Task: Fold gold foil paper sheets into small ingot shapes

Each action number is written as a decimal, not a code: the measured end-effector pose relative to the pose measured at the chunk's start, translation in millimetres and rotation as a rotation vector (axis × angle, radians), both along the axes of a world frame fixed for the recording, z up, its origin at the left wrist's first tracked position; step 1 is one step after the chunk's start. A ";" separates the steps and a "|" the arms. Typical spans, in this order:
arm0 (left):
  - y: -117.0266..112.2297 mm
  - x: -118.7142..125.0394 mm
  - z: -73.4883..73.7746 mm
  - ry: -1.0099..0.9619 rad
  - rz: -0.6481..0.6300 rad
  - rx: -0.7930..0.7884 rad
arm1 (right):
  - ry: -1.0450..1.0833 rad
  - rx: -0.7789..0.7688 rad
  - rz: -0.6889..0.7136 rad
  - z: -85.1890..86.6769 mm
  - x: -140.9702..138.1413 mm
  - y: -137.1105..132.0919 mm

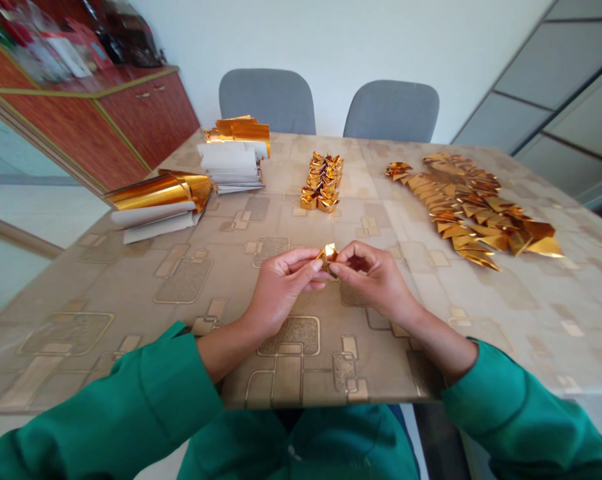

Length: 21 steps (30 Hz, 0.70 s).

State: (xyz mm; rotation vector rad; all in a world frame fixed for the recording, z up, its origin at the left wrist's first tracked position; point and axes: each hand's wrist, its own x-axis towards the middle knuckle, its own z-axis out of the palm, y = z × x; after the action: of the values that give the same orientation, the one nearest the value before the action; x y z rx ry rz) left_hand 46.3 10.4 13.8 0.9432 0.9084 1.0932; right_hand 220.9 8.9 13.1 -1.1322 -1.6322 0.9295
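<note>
A small folded piece of shiny gold foil paper, creased into a boat-like shape, is pinched between the fingertips of the left hand and the right hand. Both hands are curled and gripping it in the air above the beige patterned vinyl tabletop, set back from the front edge. Farther ahead lie a double row of folded gold ingot shapes, a long spread of gold foil triangles, and a stack of white-backed gold sheets.
</note>
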 end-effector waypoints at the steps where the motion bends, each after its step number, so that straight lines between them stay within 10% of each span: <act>1: 0.0 0.0 -0.4 0.005 -0.002 0.006 | -0.007 0.010 0.011 1.0 0.0 -0.4; 21: 1.1 -1.9 -2.6 -0.022 -0.127 -0.079 | 0.156 -0.091 0.070 -5.5 2.0 4.7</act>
State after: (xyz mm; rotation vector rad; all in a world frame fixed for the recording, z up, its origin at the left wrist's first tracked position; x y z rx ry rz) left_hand 44.4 11.5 11.2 0.9093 0.8561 0.9516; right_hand 222.9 13.6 7.6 -1.0417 -1.5241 1.1189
